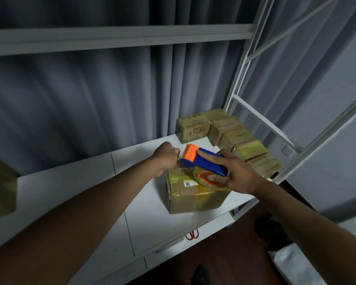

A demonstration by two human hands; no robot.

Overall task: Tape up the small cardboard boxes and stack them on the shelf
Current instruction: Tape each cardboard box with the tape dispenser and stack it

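Shelving: a white metal shelf frame (239,75) stands against a grey curtain (80,95); no box sits on the upper board seen here.
Tabletop: the white tabletop (70,182) carries all the boxes in view.
Taped boxes: a row of small taped boxes (230,130) runs along the right edge beside the frame, touching one another, with one more (193,128) at the far corner. A blurred box (0,186) sits at the far left edge.
Box in hand: the cardboard box (195,194) lies near the front edge of the tabletop, directly beneath both hands, its top already glossy with tape.
Dispenser: the blue and orange tape dispenser (203,163) rests over the box top, long axis running from near right to far left, cutter end toward the left hand.
Right hand: the right hand (232,171) grips the dispenser, thumb on the tape roll (210,179), fingers curled over the blue body.
Left hand: the left hand (167,155) is curled at the box's far edge just beside the cutter; probably pinching the tape end, though I cannot tell.
Key relation: tape looks set to be drawn from the left hand back toward the right.
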